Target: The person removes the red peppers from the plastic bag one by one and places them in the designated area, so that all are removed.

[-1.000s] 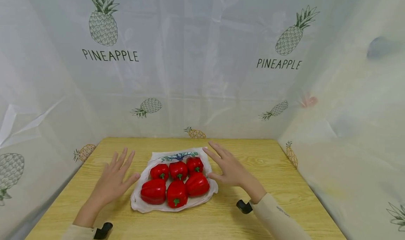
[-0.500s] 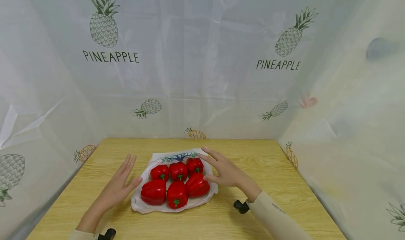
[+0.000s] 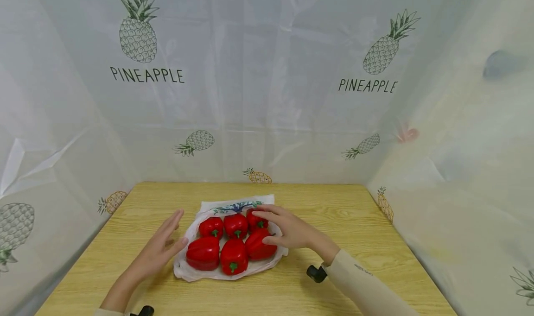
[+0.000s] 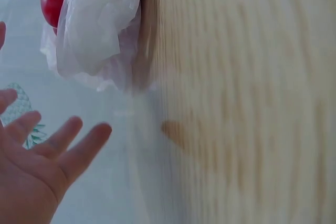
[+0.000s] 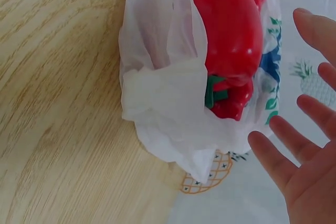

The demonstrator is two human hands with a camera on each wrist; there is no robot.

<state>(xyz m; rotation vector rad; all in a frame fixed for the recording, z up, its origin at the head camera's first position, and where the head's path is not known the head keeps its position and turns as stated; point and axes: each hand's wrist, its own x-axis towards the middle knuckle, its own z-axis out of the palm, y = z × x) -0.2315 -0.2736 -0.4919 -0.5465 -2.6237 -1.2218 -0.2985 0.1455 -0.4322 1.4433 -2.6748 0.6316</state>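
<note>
Right hand (image 3: 293, 230) has shifted inward, now over the 3 o'clock edge of a crumpled white plastic bag (image 3: 189, 272); left hand (image 3: 156, 251) sits nearer its 9 o'clock side. We see both wide, fingers apart, holding nothing. Six glossy red bell peppers (image 3: 233, 253) lie in the bag on the yellow wood-grain bench (image 3: 359, 232), plastic bunched around them, we'd guess, to stop rolling.

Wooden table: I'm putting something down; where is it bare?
Bare: the table right of the right sleeve, up to the curtain; also just nearer than the white bag. Crowded: the bag, with six red peppers close together, right hand partly over them, left hand beside the bag.
</note>
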